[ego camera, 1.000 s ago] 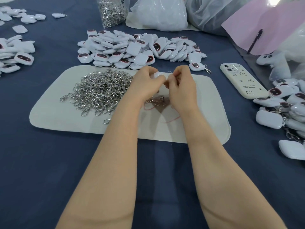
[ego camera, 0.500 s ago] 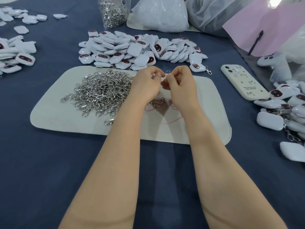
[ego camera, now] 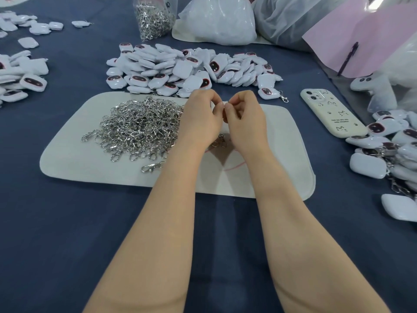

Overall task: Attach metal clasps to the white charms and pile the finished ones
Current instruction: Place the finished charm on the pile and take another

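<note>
Head view, both forearms reaching forward over blue cloth [ego camera: 67,222]. Left hand [ego camera: 199,119] and right hand [ego camera: 244,123] meet fingertip to fingertip above the white mat [ego camera: 282,154]. Fingers of both are curled tight; thumbs and forefingers pinch a small metal piece [ego camera: 224,103] between them. Only a bright sliver of it shows. Cannot tell whether a charm sits inside my left fist; the fingers hide it.

Just left of my left hand: loose heap of metal clasps [ego camera: 140,125] on the mat, touching the wrist side. Below the hands, between the wrists, a few stray clasps [ego camera: 221,141].

Beyond the fingertips: pile of white charms [ego camera: 180,66], some face up with dark panels. Ahead of the right hand, one charm with clasp attached [ego camera: 267,92].

Well right of the right hand: finished pile [ego camera: 388,150], charms with clasps tangled. Between it and the right hand, a cream phone [ego camera: 331,115]. Far left of the left hand, more charms [ego camera: 22,75]. Far ahead, a clear bag of clasps [ego camera: 153,19].
</note>
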Demonstrator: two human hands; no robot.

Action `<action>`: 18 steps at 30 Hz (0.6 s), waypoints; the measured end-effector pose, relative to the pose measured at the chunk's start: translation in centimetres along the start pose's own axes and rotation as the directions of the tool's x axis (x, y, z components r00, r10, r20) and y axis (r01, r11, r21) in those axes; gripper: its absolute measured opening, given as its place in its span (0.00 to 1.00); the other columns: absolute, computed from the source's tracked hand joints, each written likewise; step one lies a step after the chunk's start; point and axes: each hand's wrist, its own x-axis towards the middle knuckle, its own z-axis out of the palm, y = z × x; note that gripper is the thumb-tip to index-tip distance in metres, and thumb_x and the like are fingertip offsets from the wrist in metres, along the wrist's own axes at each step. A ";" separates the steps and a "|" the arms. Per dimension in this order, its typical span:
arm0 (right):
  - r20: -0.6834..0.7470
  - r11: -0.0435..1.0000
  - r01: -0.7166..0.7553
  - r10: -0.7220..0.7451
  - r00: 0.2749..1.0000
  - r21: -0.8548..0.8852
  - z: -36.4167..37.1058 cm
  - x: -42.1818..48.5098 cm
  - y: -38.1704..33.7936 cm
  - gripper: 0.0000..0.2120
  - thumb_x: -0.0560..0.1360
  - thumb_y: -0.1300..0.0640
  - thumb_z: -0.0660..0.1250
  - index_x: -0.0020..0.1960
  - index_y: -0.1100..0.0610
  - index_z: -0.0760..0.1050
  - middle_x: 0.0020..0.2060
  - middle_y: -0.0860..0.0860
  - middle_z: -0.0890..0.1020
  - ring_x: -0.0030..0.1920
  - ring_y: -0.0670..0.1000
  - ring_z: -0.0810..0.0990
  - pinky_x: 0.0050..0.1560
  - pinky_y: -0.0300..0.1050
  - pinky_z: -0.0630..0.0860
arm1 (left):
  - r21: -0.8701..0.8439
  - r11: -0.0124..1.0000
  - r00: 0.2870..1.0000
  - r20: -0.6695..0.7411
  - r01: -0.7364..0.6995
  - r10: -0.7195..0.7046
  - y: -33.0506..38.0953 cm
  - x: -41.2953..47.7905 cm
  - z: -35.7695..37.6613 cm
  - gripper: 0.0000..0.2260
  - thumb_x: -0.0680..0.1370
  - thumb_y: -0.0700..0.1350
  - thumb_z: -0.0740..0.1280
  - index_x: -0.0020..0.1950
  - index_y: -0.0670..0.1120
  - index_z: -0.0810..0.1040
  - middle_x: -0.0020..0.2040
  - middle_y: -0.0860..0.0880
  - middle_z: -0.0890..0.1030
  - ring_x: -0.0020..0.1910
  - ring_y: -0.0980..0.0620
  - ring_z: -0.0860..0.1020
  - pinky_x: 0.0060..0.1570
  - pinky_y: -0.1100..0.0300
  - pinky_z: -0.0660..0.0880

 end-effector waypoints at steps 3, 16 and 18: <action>-0.017 1.000 0.019 -0.020 1.000 -0.016 0.0 0.0 0.0 0.04 0.77 0.63 0.61 0.48 0.56 0.68 0.35 0.42 0.75 0.36 0.40 0.74 0.39 0.31 0.69 | 0.019 1.000 1.000 -0.015 -0.025 0.026 0.1 -0.1 0.1 0.03 0.78 0.41 0.63 0.45 0.46 0.75 0.45 0.51 0.70 0.42 0.54 0.68 0.39 0.68 0.59; -0.046 0.999 0.030 -0.032 0.998 -0.045 0.1 0.1 0.1 0.03 0.77 0.62 0.62 0.51 0.60 0.72 0.36 0.41 0.74 0.36 0.39 0.73 0.39 0.30 0.69 | 0.036 0.998 0.999 -0.018 -0.047 0.048 0.2 -0.3 0.2 0.03 0.78 0.41 0.62 0.44 0.46 0.73 0.48 0.51 0.69 0.40 0.53 0.68 0.38 0.67 0.60; -0.039 0.999 0.024 -0.025 0.999 -0.045 0.1 0.0 0.1 0.03 0.77 0.62 0.62 0.50 0.59 0.72 0.36 0.40 0.74 0.36 0.38 0.73 0.39 0.29 0.69 | 0.046 0.998 0.999 -0.025 -0.046 0.047 0.2 -0.3 0.3 0.04 0.78 0.41 0.62 0.47 0.43 0.75 0.48 0.51 0.69 0.40 0.53 0.68 0.39 0.66 0.61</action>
